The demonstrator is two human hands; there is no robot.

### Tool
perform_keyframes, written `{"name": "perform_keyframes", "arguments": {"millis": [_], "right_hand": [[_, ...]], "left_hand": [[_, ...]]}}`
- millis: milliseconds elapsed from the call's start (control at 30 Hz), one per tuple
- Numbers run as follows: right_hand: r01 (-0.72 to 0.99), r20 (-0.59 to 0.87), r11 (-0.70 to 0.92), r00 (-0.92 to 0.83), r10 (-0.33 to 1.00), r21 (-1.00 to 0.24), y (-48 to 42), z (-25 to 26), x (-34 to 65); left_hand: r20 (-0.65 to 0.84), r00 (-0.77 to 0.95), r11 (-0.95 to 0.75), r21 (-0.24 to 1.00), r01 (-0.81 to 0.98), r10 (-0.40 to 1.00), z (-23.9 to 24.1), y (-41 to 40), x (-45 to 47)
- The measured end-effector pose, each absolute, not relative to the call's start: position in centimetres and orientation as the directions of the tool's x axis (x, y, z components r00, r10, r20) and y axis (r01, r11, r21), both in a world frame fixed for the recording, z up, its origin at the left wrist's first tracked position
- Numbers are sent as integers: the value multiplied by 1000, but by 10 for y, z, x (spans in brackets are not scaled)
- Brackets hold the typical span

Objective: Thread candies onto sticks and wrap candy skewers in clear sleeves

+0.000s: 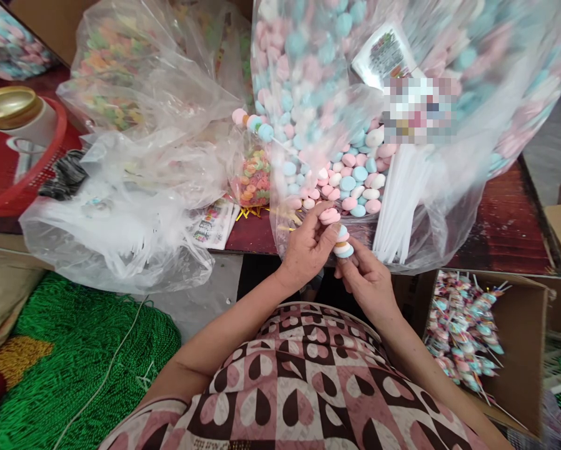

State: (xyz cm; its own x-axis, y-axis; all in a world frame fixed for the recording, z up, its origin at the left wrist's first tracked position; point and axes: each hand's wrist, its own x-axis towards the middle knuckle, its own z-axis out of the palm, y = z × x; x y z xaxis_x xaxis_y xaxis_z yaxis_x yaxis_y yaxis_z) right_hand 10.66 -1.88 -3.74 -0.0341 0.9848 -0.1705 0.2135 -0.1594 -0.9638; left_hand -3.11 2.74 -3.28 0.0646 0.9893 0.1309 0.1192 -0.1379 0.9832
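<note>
My left hand (308, 247) pinches a pink marshmallow candy (330, 216) between thumb and fingers, just above a short stack of blue, white and orange candies (342, 244). My right hand (367, 278) grips that stack from below with closed fingers. Both hands meet at the table's front edge, right before a big clear bag (449, 206) full of pink, blue and white candies (355, 181). A bundle of white sticks (400, 206) lies in the same bag, to the right of my hands. A finished candy skewer (253, 122) rests further back.
Crumpled clear bags (130, 206) lie at the left, one holding small colourful sweets (255, 178). A red basket (13, 169) with a gold-lidded jar (9, 106) stands far left. A cardboard box (519, 337) of wrapped skewers (463, 331) sits low right. Green netting (79, 350) lies low left.
</note>
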Motion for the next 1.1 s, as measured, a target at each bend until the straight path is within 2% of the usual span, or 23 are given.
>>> {"name": "perform_keyframes", "arguments": {"millis": [1100], "right_hand": [[142, -176, -170, -34, 984, -975, -20, -38, 107]], "left_hand": [[154, 71, -163, 974, 156, 986, -31, 28, -32]]}}
